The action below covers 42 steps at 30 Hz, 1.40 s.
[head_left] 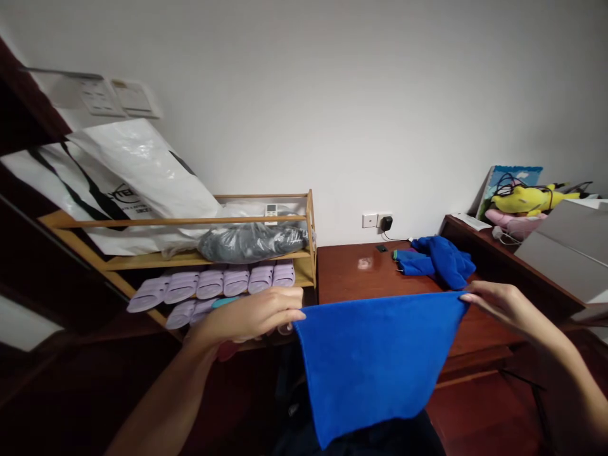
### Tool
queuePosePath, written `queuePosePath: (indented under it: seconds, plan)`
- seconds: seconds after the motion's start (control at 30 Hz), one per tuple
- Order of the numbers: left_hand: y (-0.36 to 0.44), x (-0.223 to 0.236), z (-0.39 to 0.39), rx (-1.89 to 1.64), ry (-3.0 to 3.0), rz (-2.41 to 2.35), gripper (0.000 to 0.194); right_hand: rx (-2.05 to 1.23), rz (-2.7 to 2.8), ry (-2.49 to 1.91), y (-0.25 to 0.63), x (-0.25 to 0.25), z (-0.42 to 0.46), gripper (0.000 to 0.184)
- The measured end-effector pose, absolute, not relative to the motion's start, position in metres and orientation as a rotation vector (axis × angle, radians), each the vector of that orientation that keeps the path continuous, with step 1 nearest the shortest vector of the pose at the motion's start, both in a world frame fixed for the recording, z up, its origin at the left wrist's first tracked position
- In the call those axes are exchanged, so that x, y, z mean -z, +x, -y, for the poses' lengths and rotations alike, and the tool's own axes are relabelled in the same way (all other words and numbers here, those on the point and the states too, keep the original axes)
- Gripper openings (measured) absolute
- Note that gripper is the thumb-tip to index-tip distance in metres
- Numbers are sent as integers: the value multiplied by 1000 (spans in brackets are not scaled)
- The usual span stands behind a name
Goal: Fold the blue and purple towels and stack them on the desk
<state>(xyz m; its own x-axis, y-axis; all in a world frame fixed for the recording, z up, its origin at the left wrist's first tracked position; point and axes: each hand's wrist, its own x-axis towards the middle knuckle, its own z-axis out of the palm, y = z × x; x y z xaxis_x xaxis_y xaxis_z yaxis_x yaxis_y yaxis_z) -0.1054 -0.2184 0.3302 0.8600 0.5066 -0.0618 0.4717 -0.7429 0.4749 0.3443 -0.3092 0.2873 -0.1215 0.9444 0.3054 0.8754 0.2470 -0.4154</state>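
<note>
Here a blue cloth is held up in front of the body, its upper edge drawn nearly straight, its lower part left hanging. One top corner is pinched by the closed fingers of the left hand; the other is nipped between thumb and fingers of the right hand. Beyond, a bunched blue cloth is seen on the reddish-brown table. Leftward, lilac slippers are lined up beneath a plastic-wrapped bundle (a white remote is spotted there too). At the wall, a black plug is seated.
</note>
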Motion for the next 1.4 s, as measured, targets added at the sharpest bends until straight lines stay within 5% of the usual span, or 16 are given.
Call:
queuePosePath:
  seconds: [0.27,0.63,0.97,1.2,1.4]
  plan:
    - [-87,-246,127,58,2274,-692,41,-729,2107,-1724,356,-231,222,48]
    - [-38,-154,25,145,2284,-1217,30,-670,1793,-1992,337,-145,127,41]
    - [-18,-92,22,42,2290,-1726,35,-696,1474,-2156,322,-69,94,31]
    - [58,-21,76,-157,2496,-1705,55,-434,1696,-1996,220,-2,97,47]
    - [58,21,81,-184,2530,-1665,54,-381,1940,-1926,199,29,100,55]
